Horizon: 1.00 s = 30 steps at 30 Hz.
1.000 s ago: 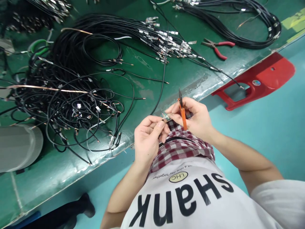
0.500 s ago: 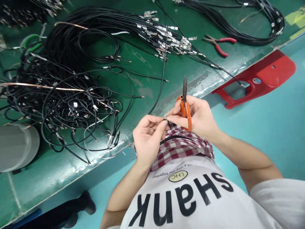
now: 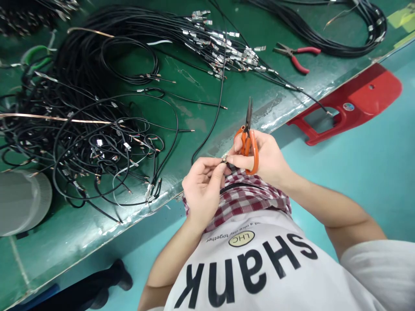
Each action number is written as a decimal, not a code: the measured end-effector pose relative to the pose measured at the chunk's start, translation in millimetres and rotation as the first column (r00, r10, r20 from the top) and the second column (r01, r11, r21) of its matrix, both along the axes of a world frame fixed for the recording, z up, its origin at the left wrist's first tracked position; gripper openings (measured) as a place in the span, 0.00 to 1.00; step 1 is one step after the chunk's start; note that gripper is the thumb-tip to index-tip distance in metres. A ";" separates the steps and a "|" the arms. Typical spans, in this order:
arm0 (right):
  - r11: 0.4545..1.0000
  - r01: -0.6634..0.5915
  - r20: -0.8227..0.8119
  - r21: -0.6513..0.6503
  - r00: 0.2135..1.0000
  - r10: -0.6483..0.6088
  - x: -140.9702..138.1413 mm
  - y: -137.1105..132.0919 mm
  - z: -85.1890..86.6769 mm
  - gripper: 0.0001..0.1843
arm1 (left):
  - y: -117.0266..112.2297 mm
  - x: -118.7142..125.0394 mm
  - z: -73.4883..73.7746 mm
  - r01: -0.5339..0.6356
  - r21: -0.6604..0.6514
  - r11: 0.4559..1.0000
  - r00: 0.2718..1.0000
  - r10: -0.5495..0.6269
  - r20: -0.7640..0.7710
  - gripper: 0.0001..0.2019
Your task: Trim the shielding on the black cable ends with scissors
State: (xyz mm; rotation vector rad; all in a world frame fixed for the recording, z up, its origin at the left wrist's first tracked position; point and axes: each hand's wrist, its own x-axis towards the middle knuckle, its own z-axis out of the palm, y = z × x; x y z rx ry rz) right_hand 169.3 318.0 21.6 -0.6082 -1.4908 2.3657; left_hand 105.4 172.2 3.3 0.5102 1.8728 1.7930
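My left hand (image 3: 204,179) pinches a black cable (image 3: 212,129) close to its end, just off the table's front edge. Orange-handled scissors (image 3: 251,149) hang on my right hand (image 3: 267,157), blades pointing away from me and nearly together. The right thumb and fingertips meet the left ones at the cable's end, where a small shiny piece shows; the fingers cover most of it. A length of black cable also runs below my hands, across the checked cloth on my lap.
Tangled black cables (image 3: 90,142) fill the table's left, with a cable bundle ending in metal connectors (image 3: 227,47) behind. Red-handled pliers (image 3: 296,56) lie to the right, near a coiled bundle (image 3: 366,47). A red stool (image 3: 363,103) stands at the edge; a round tub (image 3: 24,203) sits left.
The scissors have tipped slightly left in my right hand, and their handles show more. Both hands stay together at the cable's end; the cable's loop by the table edge has shifted left.
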 end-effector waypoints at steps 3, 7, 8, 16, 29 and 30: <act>0.999 -0.017 -0.006 -0.028 1.000 0.016 0.2 2.7 -3.2 0.17 | -0.2 -4.8 3.1 0.069 0.088 0.994 0.976 -0.086 0.200 0.09; 0.996 -0.055 -0.003 -0.071 0.998 0.055 1.4 5.4 -6.1 0.18 | -1.2 -10.4 2.6 0.118 0.172 0.978 0.938 -0.167 0.303 0.09; 0.996 -0.060 -0.003 -0.063 0.998 0.060 2.1 5.8 -6.0 0.18 | -1.2 -10.9 2.5 0.121 0.178 0.977 0.936 -0.172 0.308 0.09; 0.995 -0.056 -0.002 0.082 0.998 0.056 8.2 4.7 2.7 0.19 | 1.6 -6.5 4.2 0.053 0.130 0.990 0.974 -0.080 0.212 0.10; 0.999 -0.038 -0.014 -0.024 0.999 0.037 1.9 1.1 -1.4 0.20 | -0.7 1.7 -7.2 -0.088 0.014 0.996 0.960 0.089 -0.266 0.05; 0.997 -0.027 -0.023 -0.071 0.999 0.025 1.6 -1.4 -4.3 0.20 | 0.5 2.6 -7.6 -0.094 0.031 0.995 0.963 0.099 -0.251 0.06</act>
